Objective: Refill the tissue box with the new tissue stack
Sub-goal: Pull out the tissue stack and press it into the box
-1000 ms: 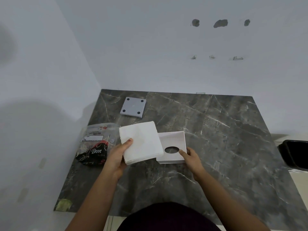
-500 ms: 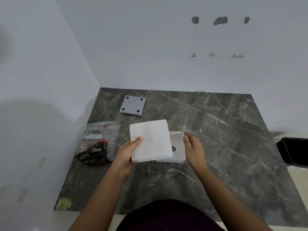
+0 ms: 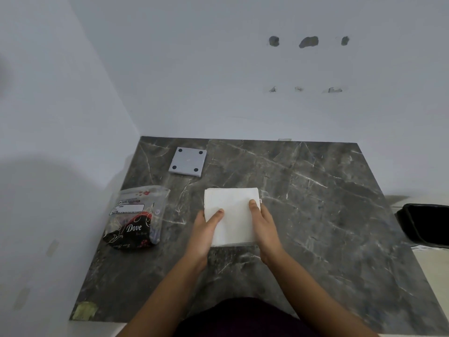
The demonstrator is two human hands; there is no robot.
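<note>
Both hands grip one white square stack of folded tissues (image 3: 232,215) from opposite sides, over the middle of the dark grey marble-veined worktop (image 3: 315,215). Left hand (image 3: 204,229) clasps the stack's left edge, thumb lying across the top sheet, remaining fingers hidden beneath. Right hand (image 3: 263,222) clasps the right edge the same way, thumb on top near the far right corner. Stack lies roughly flat and square to the viewer. A small sliver of white shows at the stack's right edge, just past the right thumb, and a thin pale strip shows under its near edge; probably the white tissue box (image 3: 260,201), otherwise covered by the stack, so whether the stack rests on it or hovers above it cannot be told. Left of the hands, near the wall, lies a clear plastic tissue wrapper printed in black and red with the word "Dove" (image 3: 136,218), flat and apart from the stack. Further back sits a grey square plate with four dark dots at its corners (image 3: 187,161), well apart from everything. A black bin (image 3: 425,224) stands beyond the worktop's right edge.
</note>
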